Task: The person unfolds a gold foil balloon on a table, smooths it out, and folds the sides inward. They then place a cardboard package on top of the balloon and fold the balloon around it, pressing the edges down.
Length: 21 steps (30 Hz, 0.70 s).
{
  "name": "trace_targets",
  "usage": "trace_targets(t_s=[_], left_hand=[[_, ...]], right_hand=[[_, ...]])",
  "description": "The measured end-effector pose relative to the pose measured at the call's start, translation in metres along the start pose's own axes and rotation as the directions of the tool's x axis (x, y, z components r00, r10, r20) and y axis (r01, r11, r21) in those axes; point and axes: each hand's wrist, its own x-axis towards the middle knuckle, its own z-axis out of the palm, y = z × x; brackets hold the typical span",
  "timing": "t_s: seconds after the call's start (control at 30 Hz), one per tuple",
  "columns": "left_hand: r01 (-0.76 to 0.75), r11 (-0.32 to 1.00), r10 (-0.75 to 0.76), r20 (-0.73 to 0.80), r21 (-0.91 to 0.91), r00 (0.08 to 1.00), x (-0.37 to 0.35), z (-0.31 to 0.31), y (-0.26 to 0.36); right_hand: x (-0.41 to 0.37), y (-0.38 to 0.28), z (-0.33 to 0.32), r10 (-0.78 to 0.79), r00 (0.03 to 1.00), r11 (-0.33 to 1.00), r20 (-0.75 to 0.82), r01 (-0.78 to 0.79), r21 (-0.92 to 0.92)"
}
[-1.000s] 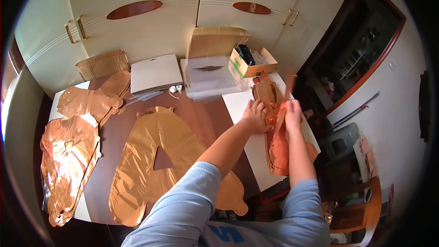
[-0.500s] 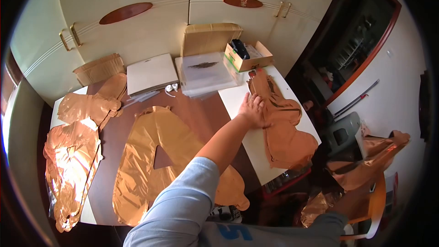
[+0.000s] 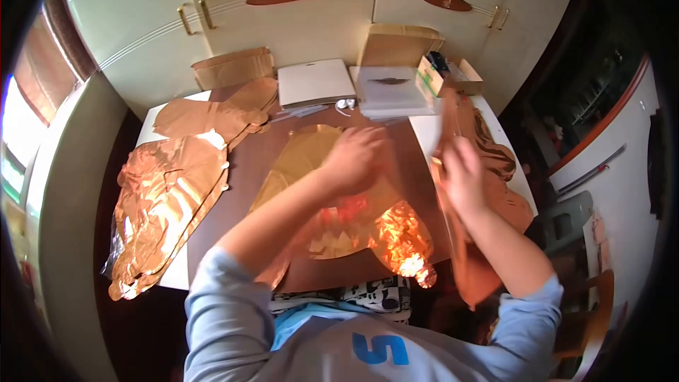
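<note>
A foil balloon (image 3: 458, 240), copper-coloured and limp, hangs from my right hand (image 3: 463, 170) over the table's right side. Above the flat gold foil shape (image 3: 304, 148) in the middle is my left hand (image 3: 357, 159), blurred, its fingers curled down; what they hold, if anything, is not clear. Near the front edge the foil shape shines brightly. Stacked copper foil pieces (image 3: 488, 141) lie to the right of my right hand, partly hidden by the hanging foil.
More copper foil (image 3: 166, 198) covers the table's left side. At the back are a white flat box (image 3: 316, 83), clear plastic sleeves (image 3: 396, 92), white earphones (image 3: 345, 105), a small open carton (image 3: 467, 79) and cardboard (image 3: 233, 67). A grey chair (image 3: 569, 219) stands at the right.
The view has shifted, and both my hands now show over the table. My right hand has come into view with a foil balloon. My left hand has moved off the right-hand stack to the middle.
</note>
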Motion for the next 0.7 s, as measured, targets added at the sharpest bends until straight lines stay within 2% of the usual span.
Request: trace_targets(t_s=[0.03,0.13,0.17,0.2,0.23,0.27,0.3,0.4,0.43,0.5,0.53,0.6,0.63,0.7], left_hand=[[0.066,0.997,-0.066,-0.008,-0.048,0.998,-0.041,-0.031,-0.009],[0.277,0.96,-0.279,0.049,0.05,0.959,-0.156,-0.082,-0.021],[0.252,0.96,-0.262,0.082,0.119,0.962,-0.183,-0.093,-0.013],[0.225,0.956,-0.248,0.112,0.186,0.962,-0.204,-0.099,-0.006],[0.252,0.953,-0.271,0.106,0.167,0.957,-0.22,-0.096,-0.001],[0.279,0.949,-0.294,0.099,0.147,0.951,-0.233,-0.088,0.001],[0.305,0.944,-0.317,0.089,0.125,0.944,-0.242,-0.081,0.002],[0.347,0.935,-0.347,-0.006,0.074,0.938,-0.248,-0.064,0.004],[0.347,0.935,-0.345,-0.03,0.07,0.938,-0.248,-0.061,0.004],[0.357,0.933,-0.356,-0.03,0.051,0.934,-0.247,-0.061,0.005],[0.362,0.931,-0.361,-0.027,0.041,0.932,-0.247,-0.061,0.007],[0.359,0.933,-0.359,-0.025,0.03,0.933,-0.248,-0.062,0.008],[0.361,0.932,-0.361,-0.025,0.025,0.932,-0.249,-0.064,0.01],[0.357,0.934,-0.357,-0.023,0.013,0.934,-0.25,-0.062,0.009]], right_hand=[[0.008,0.011,0.024,0.137,0.989,0.99,0.056,-0.139,0.019],[0.018,0.042,0.115,0.059,0.995,0.997,0.079,-0.055,-0.062],[0.017,0.045,0.146,0.01,0.997,0.992,0.071,-0.001,-0.125],[0.018,0.057,0.166,-0.017,0.998,0.965,0.056,0.031,-0.26],[0.02,0.068,0.185,-0.044,0.998,0.918,0.041,0.056,-0.392],[0.025,0.098,0.201,-0.164,0.986,0.816,0.027,0.151,-0.557],[0.028,0.102,0.212,0.038,0.999,0.803,0.034,-0.01,-0.595],[0.033,0.15,0.228,0.06,0.997,0.692,0.041,-0.011,-0.722],[0.036,0.175,0.226,-0.005,0.998,0.641,0.065,0.053,-0.766],[0.029,0.146,0.219,0.036,0.993,0.631,0.109,0.062,-0.773],[0.027,0.132,0.213,0.053,0.986,0.633,0.157,0.089,-0.769],[0.037,0.148,0.194,-0.118,0.93,0.788,0.348,0.301,-0.537],[0.042,0.131,0.182,-0.043,0.878,0.638,0.477,0.392,-0.663],[0.044,0.14,0.164,-0.079,0.827,0.555,0.557,0.501,-0.664]])
